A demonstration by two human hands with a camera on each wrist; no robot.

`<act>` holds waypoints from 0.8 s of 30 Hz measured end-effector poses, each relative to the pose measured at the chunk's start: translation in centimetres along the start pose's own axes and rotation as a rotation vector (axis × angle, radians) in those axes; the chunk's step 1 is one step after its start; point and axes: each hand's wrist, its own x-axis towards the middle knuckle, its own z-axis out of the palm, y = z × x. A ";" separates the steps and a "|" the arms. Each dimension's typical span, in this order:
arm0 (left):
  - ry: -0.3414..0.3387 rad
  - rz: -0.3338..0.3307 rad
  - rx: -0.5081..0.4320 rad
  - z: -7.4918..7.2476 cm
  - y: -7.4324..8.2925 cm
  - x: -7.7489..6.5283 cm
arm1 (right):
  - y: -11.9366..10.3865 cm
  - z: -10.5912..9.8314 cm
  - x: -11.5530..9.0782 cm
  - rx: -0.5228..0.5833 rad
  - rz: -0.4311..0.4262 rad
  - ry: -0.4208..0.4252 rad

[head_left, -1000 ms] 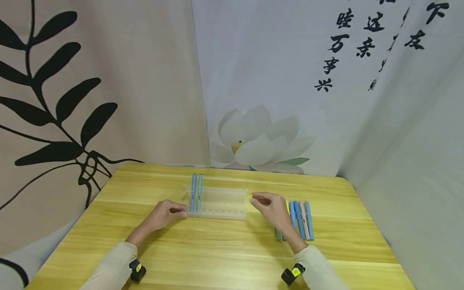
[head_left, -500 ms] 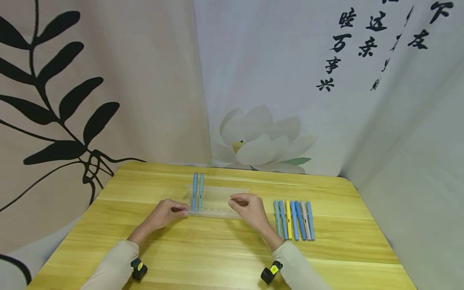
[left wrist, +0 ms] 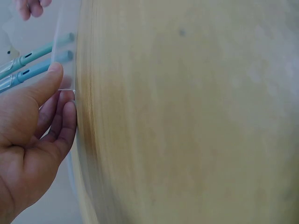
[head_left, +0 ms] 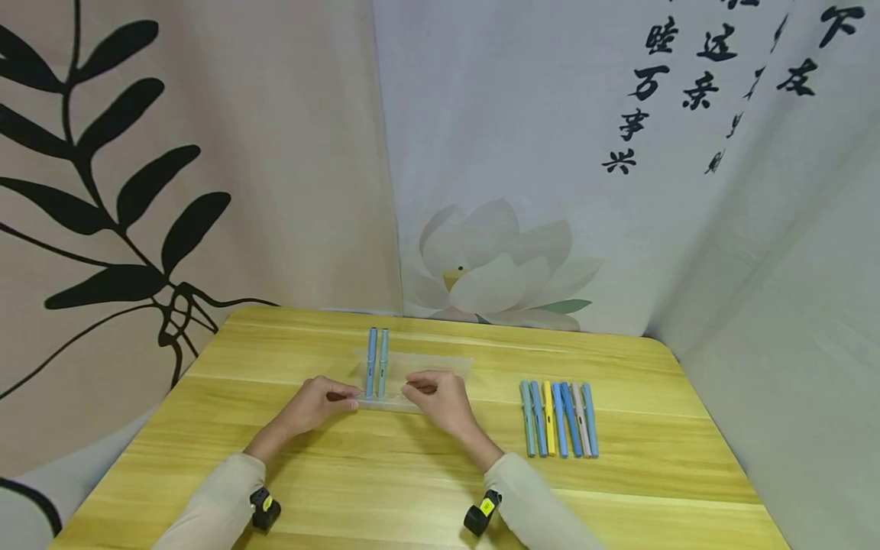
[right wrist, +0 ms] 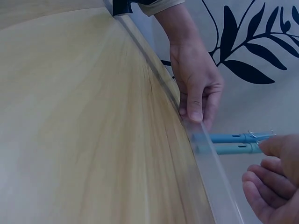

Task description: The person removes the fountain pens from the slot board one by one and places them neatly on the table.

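A clear plastic pen rack (head_left: 440,367) with a notched front strip stands on the table. Two capped pens, a blue pen (head_left: 371,363) and a teal pen (head_left: 383,363), lean side by side in its left part. My left hand (head_left: 323,401) pinches the rack's front left corner, thumb on the strip (left wrist: 65,70). To the right of the teal pen, my right hand (head_left: 440,399) hovers over the rack with its fingers loosely bent and nothing visible in them. In the right wrist view, the right thumb (right wrist: 280,145) overlaps the teal pen's clip end.
A row of several pens in green, blue, yellow and grey lies to the right, the yellow pen (head_left: 548,418) among them. The wooden table (head_left: 412,489) ends at a printed curtain (head_left: 495,153) behind. Each wrist wears a black camera.
My right hand has moved left from beside the row of pens to near the teal pen, uncovering the whole row. My left hand keeps its hold on the rack corner.
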 end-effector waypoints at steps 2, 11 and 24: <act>-0.006 0.017 -0.008 0.0 0.0 0.0 | -0.2 0.6 0.4 -0.003 0.005 0.004; -0.013 0.016 -0.032 -0.1 0.0 -0.1 | -0.7 2.6 2.0 0.005 0.021 0.022; -0.020 0.023 -0.016 -0.3 0.0 -0.1 | -1.3 4.2 3.5 -0.005 0.071 0.057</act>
